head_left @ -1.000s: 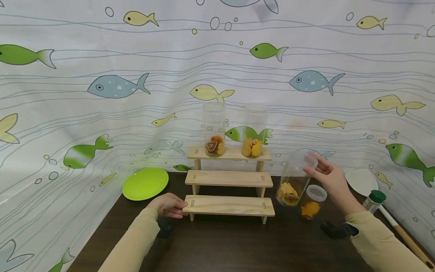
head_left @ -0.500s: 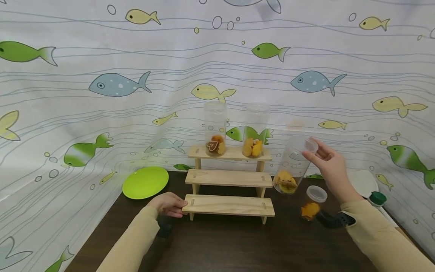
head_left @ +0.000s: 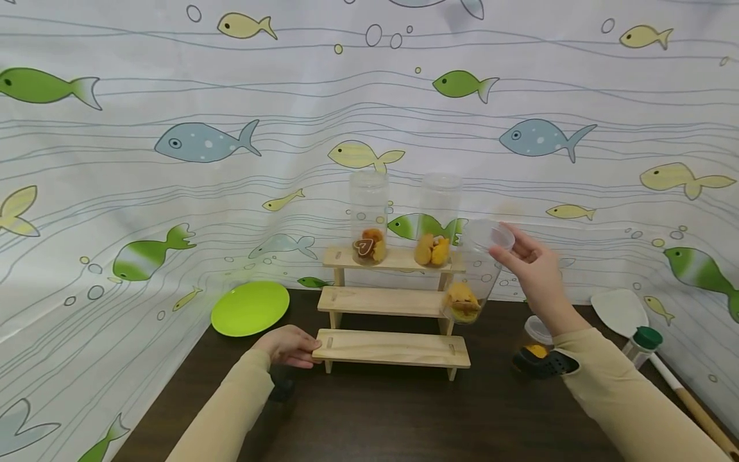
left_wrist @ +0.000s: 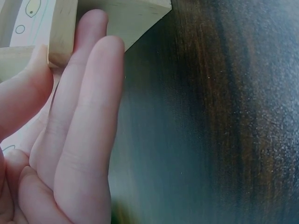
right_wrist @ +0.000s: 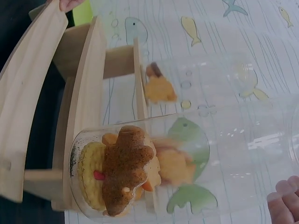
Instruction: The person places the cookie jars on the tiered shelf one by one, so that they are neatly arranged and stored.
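My right hand (head_left: pixel 534 266) grips a tall clear jar (head_left: pixel 484 273) near its rim, thumb on the near side. The jar tilts, its base at the right end of the middle step, with cookies (right_wrist: pixel 124 172) gathered at the bottom. My left hand (head_left: pixel 290 346) pinches the left end of the three-step wooden stand (head_left: pixel 392 346) at its lowest step. In the left wrist view the thumb lies on the wood and the fingers (left_wrist: pixel 88 121) reach underneath. On the top step stand a left jar (head_left: pixel 369 202) and a right jar (head_left: pixel 441 205), both with cookies at the bottom.
A small lidded jar (head_left: pixel 538 330) with orange pieces stands right of the stand, partly behind the wrist strap. Farther right are a green-capped shaker (head_left: pixel 643 344) and a white spatula (head_left: pixel 620 311) with a wooden handle. A lime green plate (head_left: pixel 250 308) lies at back left.
My right hand has lifted the tall jar from beside the small jar and carried it up and left to the stand's right end. My left hand keeps its hold on the lowest step.
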`<act>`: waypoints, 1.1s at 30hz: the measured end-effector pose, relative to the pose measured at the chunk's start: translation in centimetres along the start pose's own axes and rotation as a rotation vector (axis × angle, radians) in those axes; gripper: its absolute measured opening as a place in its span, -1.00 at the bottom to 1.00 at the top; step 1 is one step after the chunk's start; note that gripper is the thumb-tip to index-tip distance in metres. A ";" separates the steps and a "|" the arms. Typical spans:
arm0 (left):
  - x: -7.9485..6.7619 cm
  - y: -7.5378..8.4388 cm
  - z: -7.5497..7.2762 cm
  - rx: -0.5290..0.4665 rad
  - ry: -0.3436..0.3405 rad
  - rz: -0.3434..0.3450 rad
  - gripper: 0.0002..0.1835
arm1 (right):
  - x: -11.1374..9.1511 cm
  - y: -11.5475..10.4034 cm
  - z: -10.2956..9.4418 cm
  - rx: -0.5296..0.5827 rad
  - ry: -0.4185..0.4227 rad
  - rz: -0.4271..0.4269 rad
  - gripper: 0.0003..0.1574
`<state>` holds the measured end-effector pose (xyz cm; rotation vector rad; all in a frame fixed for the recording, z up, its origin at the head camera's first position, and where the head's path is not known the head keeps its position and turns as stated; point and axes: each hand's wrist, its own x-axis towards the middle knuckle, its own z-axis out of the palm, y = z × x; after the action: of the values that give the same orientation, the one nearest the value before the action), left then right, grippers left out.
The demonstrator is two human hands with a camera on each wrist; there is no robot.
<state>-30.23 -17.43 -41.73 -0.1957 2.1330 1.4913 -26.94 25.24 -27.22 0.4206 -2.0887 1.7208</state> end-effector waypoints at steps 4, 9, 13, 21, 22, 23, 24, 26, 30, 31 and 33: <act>0.0 0.0 0.0 -0.006 0.000 0.000 -0.64 | 0.2 -0.2 1.4 0.006 -0.029 0.006 -0.29; 0.1 0.1 0.0 -0.005 -0.008 -0.003 -0.64 | 0.7 -0.1 3.3 -0.008 -0.040 0.014 -0.30; 0.0 0.2 0.0 -0.001 -0.005 -0.007 -0.64 | 1.4 0.1 5.3 0.018 -0.065 0.017 -0.28; 0.0 0.1 0.0 -0.005 0.003 -0.015 -0.63 | 2.2 -0.1 9.2 0.080 -0.135 0.053 -0.25; 0.0 0.1 -0.1 -0.005 0.004 -0.017 -0.62 | 2.3 -0.2 9.7 0.103 -0.143 0.059 -0.24; 0.0 0.1 -0.1 -0.007 0.006 -0.019 -0.63 | 2.3 -0.3 10.1 0.129 -0.149 0.067 -0.23; 0.0 0.1 -0.1 -0.005 0.008 -0.021 -0.63 | 2.3 -0.4 10.6 0.149 -0.153 0.073 -0.23; 0.0 0.2 -0.1 0.006 0.013 -0.024 -0.64 | 2.5 -0.4 11.4 0.183 -0.162 0.078 -0.23; -0.1 0.4 0.1 0.029 0.027 -0.025 -0.67 | 2.9 -0.3 13.0 0.209 -0.172 0.076 -0.23; -0.1 0.5 0.1 0.035 0.024 -0.021 -0.66 | 3.1 -0.2 13.3 0.215 -0.175 0.074 -0.22; -0.2 0.5 0.2 0.038 0.027 -0.021 -0.67 | 3.3 -0.1 14.0 0.223 -0.177 0.076 -0.21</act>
<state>-30.26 -17.10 -41.25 -0.2255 2.1717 1.4431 -31.37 11.58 -27.77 0.5853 -2.0609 2.0385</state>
